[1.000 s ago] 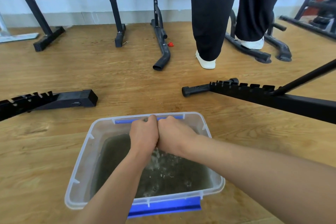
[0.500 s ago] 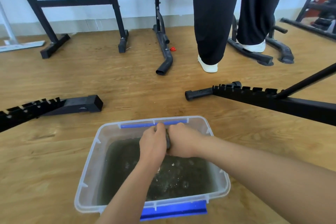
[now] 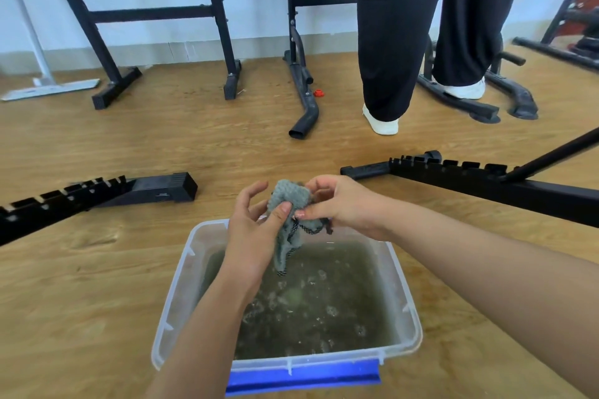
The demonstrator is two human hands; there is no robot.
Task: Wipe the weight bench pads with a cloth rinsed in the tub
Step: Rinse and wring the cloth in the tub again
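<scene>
Above tub (image 3: 181, 311), six o'clock: grey cloth (image 3: 289, 201) bunched, tail dangling over murky water. Left hand (image 3: 256, 230) pinching cloth with thumb; right hand (image 3: 343, 204) pinching upper edge. Rinse apparently done; wiping of pads not yet begun, pads out of view. Bench frame (image 3: 486, 181) at two o'clock.

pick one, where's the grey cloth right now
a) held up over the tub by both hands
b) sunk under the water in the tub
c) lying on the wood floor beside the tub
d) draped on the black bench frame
a: the left hand and right hand both pinch the bunched cloth above the tub, its tail hanging toward the murky water.
</scene>
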